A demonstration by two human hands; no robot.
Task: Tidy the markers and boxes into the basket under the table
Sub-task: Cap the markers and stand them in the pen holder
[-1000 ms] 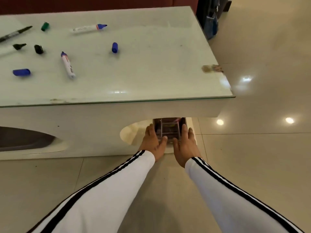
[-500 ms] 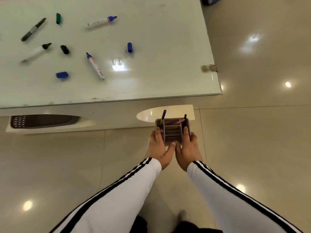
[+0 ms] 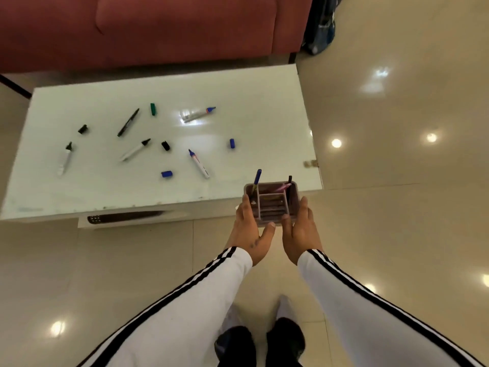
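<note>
A small purple basket [image 3: 272, 207] with inner compartments is held up at the table's near right corner. My left hand [image 3: 250, 230] grips its left side and my right hand [image 3: 299, 230] its right side. A blue pen [image 3: 257, 180] and a black pen [image 3: 289, 181] stick up out of it. On the white glass table [image 3: 105, 186] lie several uncapped markers, among them a blue-tipped one [image 3: 199, 164], another blue-tipped one [image 3: 198, 114], a black-tipped one [image 3: 135, 150] and a thin black pen [image 3: 128, 122]. Loose caps lie among them: blue [image 3: 166, 174], blue [image 3: 232, 143], black [image 3: 165, 145], green [image 3: 153, 109].
A red sofa [image 3: 158, 27] stands behind the table. A dark bag [image 3: 318, 25] leans at the sofa's right end. A dark tray-like item [image 3: 124, 217] shows on the shelf under the table. My feet [image 3: 259, 337] are on the glossy tiled floor [image 3: 397, 234].
Both hands pulled the basket out from under the table and raised it to tabletop height. The view rose and tilted, so the sofa and my feet now show.
</note>
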